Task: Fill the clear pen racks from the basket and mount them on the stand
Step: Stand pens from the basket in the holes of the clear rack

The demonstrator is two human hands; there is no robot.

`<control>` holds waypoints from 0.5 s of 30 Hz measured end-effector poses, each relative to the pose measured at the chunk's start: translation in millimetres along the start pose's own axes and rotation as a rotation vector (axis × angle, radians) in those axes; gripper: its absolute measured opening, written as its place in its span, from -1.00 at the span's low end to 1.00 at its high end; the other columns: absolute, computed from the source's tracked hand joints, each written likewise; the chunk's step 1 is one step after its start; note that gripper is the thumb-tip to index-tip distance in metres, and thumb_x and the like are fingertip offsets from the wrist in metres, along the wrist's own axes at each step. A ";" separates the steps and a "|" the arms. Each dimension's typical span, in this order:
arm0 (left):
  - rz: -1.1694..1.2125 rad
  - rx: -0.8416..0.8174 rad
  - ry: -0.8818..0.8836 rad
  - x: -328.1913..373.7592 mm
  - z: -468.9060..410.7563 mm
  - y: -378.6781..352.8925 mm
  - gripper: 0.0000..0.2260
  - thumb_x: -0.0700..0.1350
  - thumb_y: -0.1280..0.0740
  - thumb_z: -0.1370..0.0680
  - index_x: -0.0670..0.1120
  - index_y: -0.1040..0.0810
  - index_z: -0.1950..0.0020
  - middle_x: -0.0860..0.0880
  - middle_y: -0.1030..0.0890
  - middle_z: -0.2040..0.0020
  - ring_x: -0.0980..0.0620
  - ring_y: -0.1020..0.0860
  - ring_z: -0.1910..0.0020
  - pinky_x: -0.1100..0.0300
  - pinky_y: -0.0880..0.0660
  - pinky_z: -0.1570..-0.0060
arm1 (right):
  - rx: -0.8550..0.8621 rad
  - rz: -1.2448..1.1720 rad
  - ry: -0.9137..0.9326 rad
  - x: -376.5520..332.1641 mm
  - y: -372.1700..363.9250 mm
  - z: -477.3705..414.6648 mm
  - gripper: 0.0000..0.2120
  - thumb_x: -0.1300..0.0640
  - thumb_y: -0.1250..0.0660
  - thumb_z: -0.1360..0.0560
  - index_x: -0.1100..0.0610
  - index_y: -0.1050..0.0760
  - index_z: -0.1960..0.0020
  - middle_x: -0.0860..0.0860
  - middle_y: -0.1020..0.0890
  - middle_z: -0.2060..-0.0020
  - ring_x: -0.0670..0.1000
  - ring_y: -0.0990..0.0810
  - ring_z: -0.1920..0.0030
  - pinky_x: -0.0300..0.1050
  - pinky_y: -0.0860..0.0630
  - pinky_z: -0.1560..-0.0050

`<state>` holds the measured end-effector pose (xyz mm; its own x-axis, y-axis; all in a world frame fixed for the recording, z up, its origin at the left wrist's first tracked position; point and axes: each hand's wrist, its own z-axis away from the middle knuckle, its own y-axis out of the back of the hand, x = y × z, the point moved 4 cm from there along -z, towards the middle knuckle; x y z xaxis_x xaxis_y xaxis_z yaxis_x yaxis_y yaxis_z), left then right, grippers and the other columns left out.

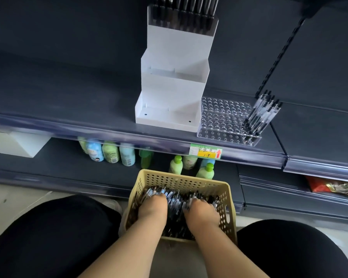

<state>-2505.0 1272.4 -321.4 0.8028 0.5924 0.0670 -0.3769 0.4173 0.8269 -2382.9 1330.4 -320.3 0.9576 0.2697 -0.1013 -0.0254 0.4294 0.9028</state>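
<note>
The left hand (152, 207) and right hand (202, 212) are buried among the pens (176, 199) in the basket (181, 178) (any grip cannot be told); a small, aligned bundle is best gathered for the rack (225, 125) beyond them.

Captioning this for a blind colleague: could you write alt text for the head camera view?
The left hand and right hand reach into a beige basket of pens. On the dark shelf above, a white stand carries one filled rack on top; beside it sit clear racks, mostly empty, with a few pens at one end.
</note>
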 end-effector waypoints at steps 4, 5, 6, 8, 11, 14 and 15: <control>0.040 0.006 0.051 2.2 -11.5 -2.8 -0.54 -0.42 -0.07 -0.50 -0.14 -0.30 -0.37 -0.14 -0.49 -0.25 -0.12 -0.49 -0.21 0.00 -0.48 -0.10 | -0.035 0.020 -0.063 -6.4 -9.0 -13.7 -0.65 0.09 -0.19 -0.54 0.09 -0.32 -0.31 0.05 -0.55 -0.16 0.08 -0.51 -0.17 -0.03 -0.42 -0.11; 0.032 0.001 0.060 3.1 -13.3 -2.8 -0.54 -0.42 -0.07 -0.50 -0.15 -0.32 -0.37 -0.14 -0.49 -0.26 -0.12 -0.49 -0.22 0.01 -0.48 -0.10 | -0.052 0.006 -0.081 -7.8 -10.7 -17.0 -0.62 0.10 -0.17 -0.54 0.10 -0.29 -0.34 0.04 -0.55 -0.17 0.07 -0.51 -0.19 -0.02 -0.40 -0.15; 0.019 -0.005 0.065 4.4 -14.3 -2.7 -0.55 -0.42 -0.08 -0.50 -0.16 -0.34 -0.36 -0.14 -0.49 -0.26 -0.12 -0.49 -0.22 0.03 -0.47 -0.10 | -0.076 -0.015 -0.102 -8.4 -12.0 -20.0 -0.59 0.10 -0.16 -0.54 0.11 -0.24 -0.37 0.03 -0.54 -0.20 0.05 -0.50 -0.22 -0.01 -0.35 -0.22; -0.004 -0.022 0.071 7.3 -14.7 -2.6 -0.58 -0.41 -0.08 -0.51 -0.16 -0.40 -0.33 -0.13 -0.50 -0.26 -0.11 -0.49 -0.22 0.05 -0.46 -0.10 | -0.130 -0.107 -0.159 -7.3 -12.9 -24.5 -0.56 0.06 -0.17 -0.52 0.12 -0.21 -0.36 0.02 -0.50 -0.24 0.04 -0.47 -0.26 -0.03 -0.31 -0.25; 0.017 -0.050 0.122 6.2 -13.5 -1.4 -0.61 -0.40 -0.10 -0.52 -0.16 -0.45 -0.29 -0.12 -0.51 -0.23 -0.11 -0.50 -0.20 0.07 -0.46 -0.09 | -0.196 -0.240 -0.205 -6.2 -12.4 -25.6 -0.57 0.05 -0.23 -0.49 0.14 -0.27 -0.31 0.02 -0.49 -0.23 0.05 -0.49 -0.22 -0.08 -0.39 -0.08; 0.110 -0.033 0.157 1.8 -8.8 1.9 -0.62 -0.38 -0.13 -0.52 -0.14 -0.45 -0.29 -0.11 -0.51 -0.23 -0.11 -0.50 -0.19 0.07 -0.46 -0.10 | -0.211 -0.354 -0.162 -8.4 -11.1 -22.9 -0.71 0.11 -0.26 -0.47 0.17 -0.46 -0.16 0.09 -0.57 -0.12 0.08 -0.55 -0.07 -0.13 -0.48 0.01; 0.136 -0.011 0.152 1.2 -5.5 5.0 -0.64 -0.36 -0.14 -0.52 -0.13 -0.46 -0.28 -0.11 -0.51 -0.22 -0.11 -0.51 -0.18 0.08 -0.47 -0.09 | -0.205 -0.390 -0.131 -9.4 -9.0 -20.0 -0.78 0.13 -0.26 -0.46 0.17 -0.52 -0.06 0.10 -0.60 -0.06 0.07 -0.56 0.01 -0.16 -0.48 0.07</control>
<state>-2508.5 1278.9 -320.2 0.6655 0.7408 0.0913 -0.4826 0.3338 0.8098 -2397.4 1341.2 -335.9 0.9346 -0.0516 -0.3519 0.3009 0.6422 0.7050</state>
